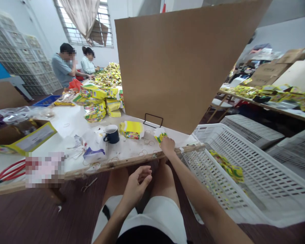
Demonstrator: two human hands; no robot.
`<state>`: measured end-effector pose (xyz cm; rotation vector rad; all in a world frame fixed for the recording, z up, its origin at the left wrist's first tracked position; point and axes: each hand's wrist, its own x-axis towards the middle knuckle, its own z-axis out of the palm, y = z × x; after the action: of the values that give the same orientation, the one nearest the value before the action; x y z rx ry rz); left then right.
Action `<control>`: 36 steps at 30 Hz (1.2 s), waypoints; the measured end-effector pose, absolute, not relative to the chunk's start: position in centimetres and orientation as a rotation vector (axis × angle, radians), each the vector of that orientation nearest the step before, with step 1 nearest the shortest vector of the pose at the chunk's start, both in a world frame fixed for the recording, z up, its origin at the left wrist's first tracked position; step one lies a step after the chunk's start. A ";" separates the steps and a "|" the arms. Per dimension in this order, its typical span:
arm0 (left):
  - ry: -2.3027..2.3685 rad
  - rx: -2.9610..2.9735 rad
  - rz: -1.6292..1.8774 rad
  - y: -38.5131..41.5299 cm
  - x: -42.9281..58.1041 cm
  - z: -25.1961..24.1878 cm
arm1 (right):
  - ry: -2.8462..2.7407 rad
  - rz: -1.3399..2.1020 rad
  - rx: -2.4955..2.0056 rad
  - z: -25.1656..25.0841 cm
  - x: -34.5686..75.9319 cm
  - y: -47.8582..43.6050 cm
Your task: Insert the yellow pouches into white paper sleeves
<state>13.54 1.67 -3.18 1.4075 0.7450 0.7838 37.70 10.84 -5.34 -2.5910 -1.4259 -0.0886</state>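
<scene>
My right hand (168, 146) is at the table's front edge, its fingers closed on a small yellow-green packet (159, 134). Over my lap, below the edge, hovers my left hand (138, 182); its fingers are loosely bent, the thumb stands apart and nothing shows in it. To the left of the packet lies a yellow box (132, 129), and beside that stands a dark mug (112, 134). Several thin rubber bands are scattered on the white table top (127, 149). A black wire stand (153, 120) is just behind the packet.
A big cardboard sheet (170, 67) stands upright across the table. At my right is a white plastic crate (244, 145) with yellow packets inside. Stacked yellow boxes (94, 101), a tissue pack (94, 153) and red-handled scissors (11, 170) lie leftward. Two people work farther back.
</scene>
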 end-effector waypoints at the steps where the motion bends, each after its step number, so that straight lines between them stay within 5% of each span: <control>1: 0.745 1.412 0.776 1.7 13.6 -3.3 | -1.431 -0.082 -2.603 -5.3 37.9 10.9; 14: 0.741 1.348 0.788 2.1 13.5 -3.4 | -1.474 -0.184 -2.442 -3.3 37.0 10.9; 21: 0.758 1.047 0.967 3.0 13.6 -4.8 | -1.638 -0.330 -2.036 -0.1 29.8 3.3; 31: 0.740 1.118 1.138 2.6 13.3 -3.5 | -1.623 0.039 -1.365 -0.6 23.6 -3.2; 36: 0.571 1.053 0.861 2.3 12.9 -3.0 | -1.666 0.180 -1.310 0.1 25.6 -3.9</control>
<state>12.85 2.34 -3.03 1.0533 0.5707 0.8607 25.62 -3.91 0.11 -1.3099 -1.6657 0.1803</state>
